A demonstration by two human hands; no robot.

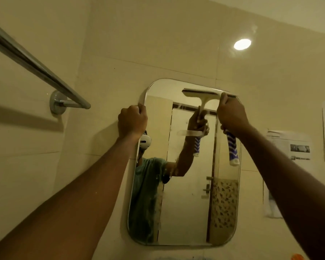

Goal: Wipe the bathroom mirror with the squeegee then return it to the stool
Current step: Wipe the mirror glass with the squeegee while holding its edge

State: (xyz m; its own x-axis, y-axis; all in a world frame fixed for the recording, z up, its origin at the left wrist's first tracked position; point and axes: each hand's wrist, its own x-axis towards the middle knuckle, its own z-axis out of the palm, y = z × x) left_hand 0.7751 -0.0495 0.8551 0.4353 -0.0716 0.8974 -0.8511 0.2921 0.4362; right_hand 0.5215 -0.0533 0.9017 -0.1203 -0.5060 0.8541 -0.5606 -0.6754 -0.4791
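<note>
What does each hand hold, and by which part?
The right hand grips the squeegee by its blue-and-white handle; the left hand grips the mirror at its upper left edge.

A home bathroom: glossy beige wall tiles (158,44) surround a frameless mirror (186,203), a chrome towel rail (36,66) to its left.

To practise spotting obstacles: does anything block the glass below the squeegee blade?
Nothing visible does. The squeegee sits at the mirror's top, held by the right hand; the left hand grips the mirror's left edge, aside.
</note>
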